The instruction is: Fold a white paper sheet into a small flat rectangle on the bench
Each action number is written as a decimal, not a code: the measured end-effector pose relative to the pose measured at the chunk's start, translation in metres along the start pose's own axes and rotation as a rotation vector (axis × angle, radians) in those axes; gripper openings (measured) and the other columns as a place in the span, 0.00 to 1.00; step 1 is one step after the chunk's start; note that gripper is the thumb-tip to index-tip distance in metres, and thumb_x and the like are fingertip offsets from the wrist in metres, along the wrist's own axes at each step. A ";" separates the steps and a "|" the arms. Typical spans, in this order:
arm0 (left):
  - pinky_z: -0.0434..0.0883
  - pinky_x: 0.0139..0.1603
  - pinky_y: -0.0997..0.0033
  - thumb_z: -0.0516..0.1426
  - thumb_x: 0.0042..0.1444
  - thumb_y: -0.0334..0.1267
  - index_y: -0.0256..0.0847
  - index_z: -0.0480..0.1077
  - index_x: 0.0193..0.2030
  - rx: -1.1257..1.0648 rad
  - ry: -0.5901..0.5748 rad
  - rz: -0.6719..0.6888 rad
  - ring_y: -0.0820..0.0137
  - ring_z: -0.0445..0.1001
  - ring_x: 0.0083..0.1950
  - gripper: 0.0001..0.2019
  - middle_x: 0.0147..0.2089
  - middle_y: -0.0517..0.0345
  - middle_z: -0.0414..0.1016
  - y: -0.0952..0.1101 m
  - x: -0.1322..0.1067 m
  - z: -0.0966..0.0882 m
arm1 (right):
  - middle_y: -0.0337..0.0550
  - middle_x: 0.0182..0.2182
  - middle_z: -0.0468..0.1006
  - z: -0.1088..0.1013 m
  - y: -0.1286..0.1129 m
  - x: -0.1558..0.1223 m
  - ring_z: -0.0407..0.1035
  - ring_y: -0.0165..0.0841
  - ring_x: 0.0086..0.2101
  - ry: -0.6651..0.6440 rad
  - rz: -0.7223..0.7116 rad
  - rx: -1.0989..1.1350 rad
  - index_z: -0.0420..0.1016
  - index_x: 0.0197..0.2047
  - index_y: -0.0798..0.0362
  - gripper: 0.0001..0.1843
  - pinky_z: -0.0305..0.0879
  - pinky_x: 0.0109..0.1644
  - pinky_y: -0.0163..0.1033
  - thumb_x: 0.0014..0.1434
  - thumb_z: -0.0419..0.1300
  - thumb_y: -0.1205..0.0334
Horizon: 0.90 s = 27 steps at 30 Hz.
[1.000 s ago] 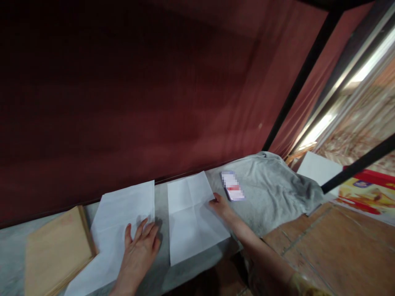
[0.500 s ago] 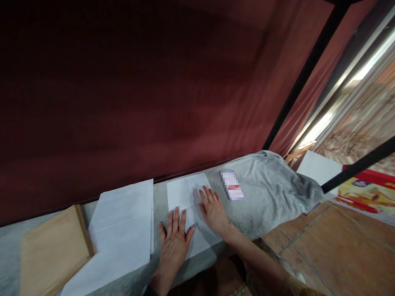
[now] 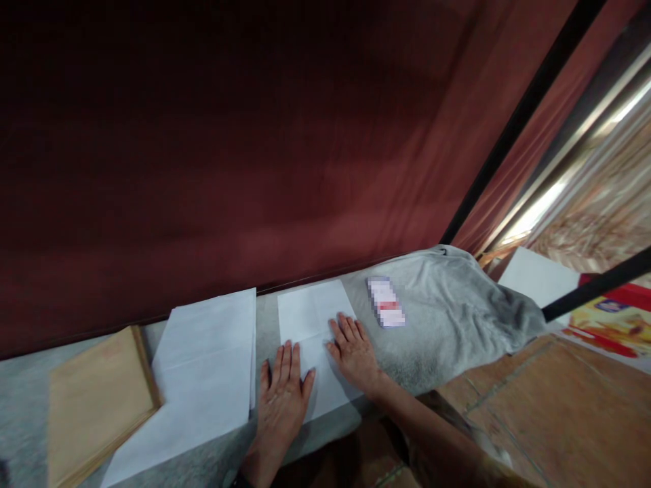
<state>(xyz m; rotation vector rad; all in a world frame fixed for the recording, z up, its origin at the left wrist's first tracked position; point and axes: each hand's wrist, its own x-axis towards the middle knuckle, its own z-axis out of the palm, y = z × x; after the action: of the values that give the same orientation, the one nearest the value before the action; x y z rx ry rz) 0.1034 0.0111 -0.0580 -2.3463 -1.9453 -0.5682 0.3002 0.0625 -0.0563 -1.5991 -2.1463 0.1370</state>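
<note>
Looking at a narrow tabletop [image 3: 427, 352] draped in grey plush cloth, running along a dark red fabric wall [image 3: 254, 169]. Got 1 creased rectangular white paper sheet [image 3: 300, 313] lying flat around the middle. Can see the left hand [image 3: 283, 400] laid open, palm down over its left edge, and the right hand [image 3: 353, 356] doing likewise at the right edge, gripping nothing with either. Also spotted a white paper stack [image 3: 208, 366] to the left, partly covered by a brown paper stack [image 3: 102, 407]. Noticed 2 black poles [image 3: 523, 115] and orange-brown floor tiles [image 3: 529, 393] at right.
</note>
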 end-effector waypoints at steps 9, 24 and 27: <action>0.47 0.73 0.39 0.45 0.69 0.48 0.37 0.58 0.72 0.002 -0.029 0.079 0.49 0.53 0.75 0.29 0.75 0.41 0.54 0.018 0.012 -0.002 | 0.51 0.71 0.55 0.002 0.000 0.000 0.50 0.46 0.70 0.000 -0.003 -0.015 0.54 0.73 0.52 0.30 0.46 0.72 0.58 0.72 0.50 0.54; 0.51 0.74 0.45 0.41 0.71 0.46 0.32 0.57 0.72 0.050 0.090 0.088 0.53 0.57 0.74 0.29 0.71 0.39 0.62 0.009 0.024 0.006 | 0.54 0.71 0.56 -0.001 0.003 0.001 0.51 0.43 0.69 0.018 0.023 -0.107 0.54 0.73 0.59 0.33 0.46 0.73 0.53 0.73 0.48 0.50; 0.52 0.74 0.46 0.41 0.71 0.42 0.35 0.52 0.74 0.045 0.074 0.109 0.56 0.52 0.76 0.28 0.74 0.43 0.57 0.022 0.038 0.008 | 0.51 0.71 0.55 -0.002 -0.005 0.005 0.50 0.40 0.70 -0.009 -0.048 -0.096 0.52 0.74 0.58 0.31 0.45 0.73 0.51 0.73 0.46 0.52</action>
<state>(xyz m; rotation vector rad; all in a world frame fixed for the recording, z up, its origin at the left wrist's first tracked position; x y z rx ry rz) 0.1319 0.0440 -0.0497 -2.3511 -1.7683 -0.5874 0.2961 0.0654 -0.0512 -1.6004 -2.2272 0.0259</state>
